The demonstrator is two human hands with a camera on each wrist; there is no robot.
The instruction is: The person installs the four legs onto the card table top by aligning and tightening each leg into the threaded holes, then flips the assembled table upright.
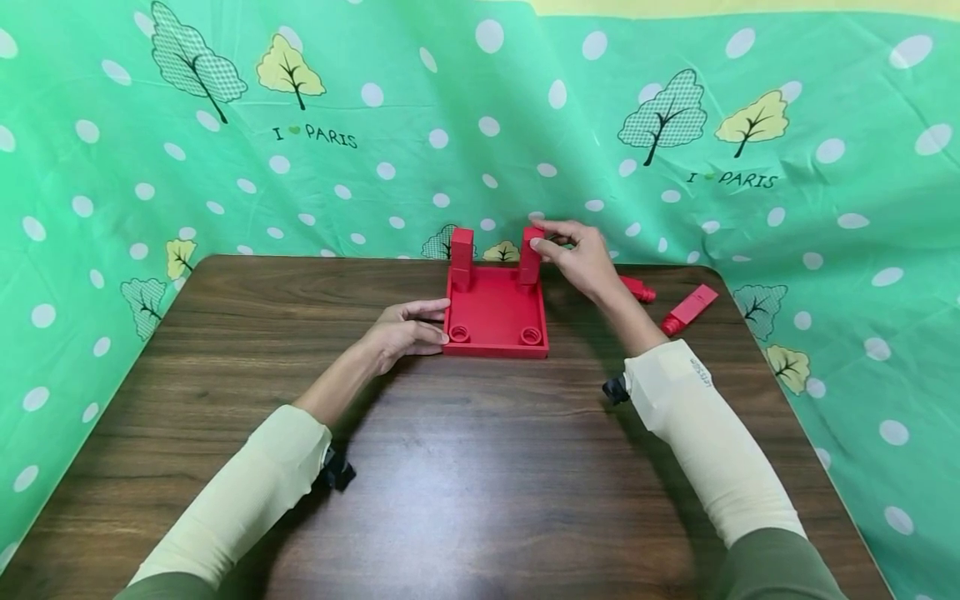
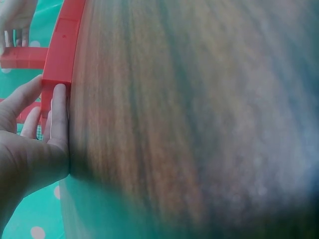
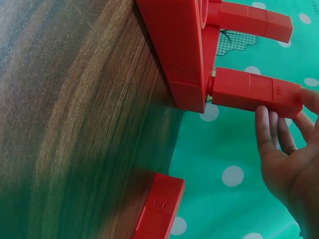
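A red square toy tabletop (image 1: pixel 497 310) lies underside up, its rim raised like a tray. Two red legs stand upright at its far corners, a left leg (image 1: pixel 462 258) and a right leg (image 1: pixel 529 265). Round threaded sockets (image 1: pixel 530 336) show at both near corners. My left hand (image 1: pixel 401 336) holds the tabletop's left edge near the front corner, thumb and fingers against the wall. With thumb and fingertips, my right hand (image 1: pixel 581 257) pinches the upper end of the right leg. The right wrist view shows a narrow neck between that leg (image 3: pixel 249 89) and the tabletop.
Two loose red legs with threaded ends lie right of the tabletop, one (image 1: pixel 690 308) near the table's right edge and another (image 1: pixel 639 289) partly behind my right forearm. A green dotted cloth (image 1: pixel 390 167) hangs behind the brown wooden table (image 1: pixel 480 467).
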